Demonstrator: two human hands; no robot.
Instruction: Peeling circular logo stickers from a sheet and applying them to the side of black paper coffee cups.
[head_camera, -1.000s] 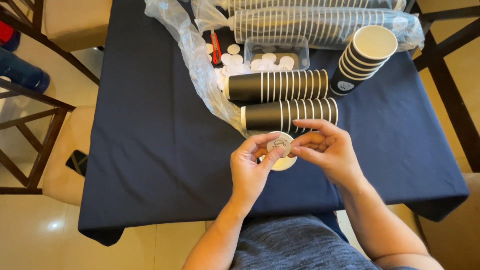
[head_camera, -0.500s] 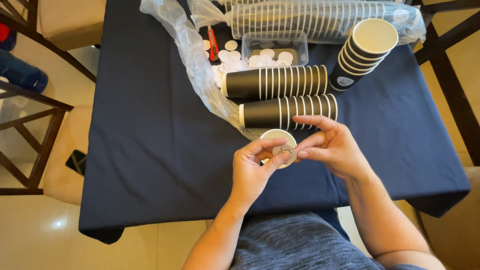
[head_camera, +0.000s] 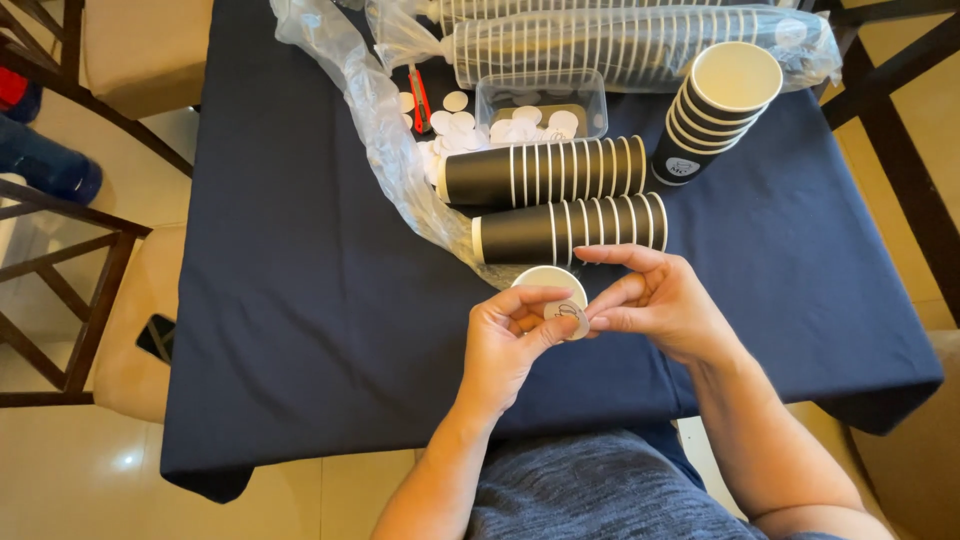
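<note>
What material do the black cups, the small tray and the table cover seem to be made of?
Black cups: probably paper, matte, with thin white rolled rims and a white inside.
Small tray: clear glossy plastic; the white discs inside show through.
Table cover: dark navy cloth, matte, hanging softly over the edge.

dark blue tablecloth (head_camera: 300, 300); clear plastic tray (head_camera: 540, 95) of white round stickers; red cutter (head_camera: 420, 100); wooden chair (head_camera: 70, 290); crumpled plastic wrap (head_camera: 370, 90).
</note>
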